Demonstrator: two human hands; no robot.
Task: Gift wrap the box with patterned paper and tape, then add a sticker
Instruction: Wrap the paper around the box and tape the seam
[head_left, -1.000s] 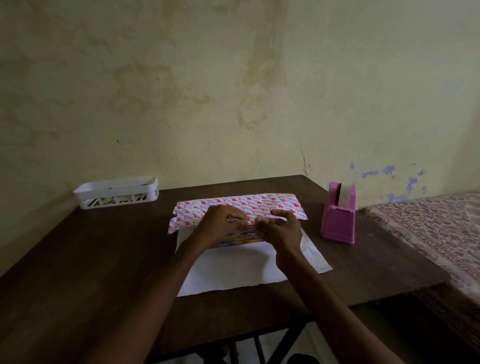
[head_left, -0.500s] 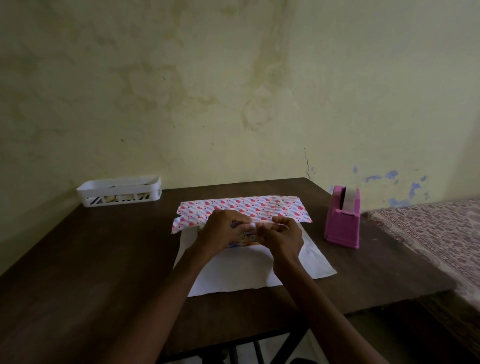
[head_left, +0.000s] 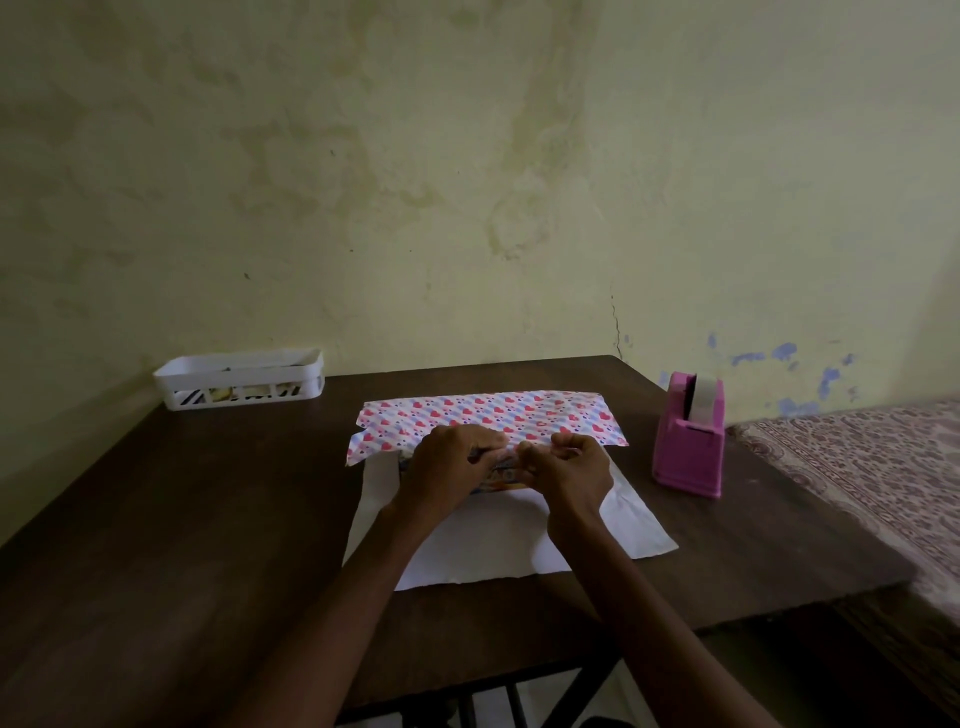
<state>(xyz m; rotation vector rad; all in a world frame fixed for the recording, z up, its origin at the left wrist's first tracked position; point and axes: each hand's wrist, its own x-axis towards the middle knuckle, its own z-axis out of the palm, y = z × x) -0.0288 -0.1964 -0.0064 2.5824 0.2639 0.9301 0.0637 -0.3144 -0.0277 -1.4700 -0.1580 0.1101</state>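
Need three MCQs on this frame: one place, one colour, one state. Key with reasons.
1. Relative to the heart-patterned wrapping paper, the pink plastic tape dispenser stands: A) left B) right C) behind
2. The slotted plastic basket is: A) white B) blue C) black
3. The left hand and right hand: A) lie flat B) pinch the paper over the colourful box C) hold tape

B: it stands beyond the paper's right end, on the dark wooden table.
A: plainly white.
B: both curl onto the paper's edge.

Left hand, right hand: pinch grip on patterned paper over box
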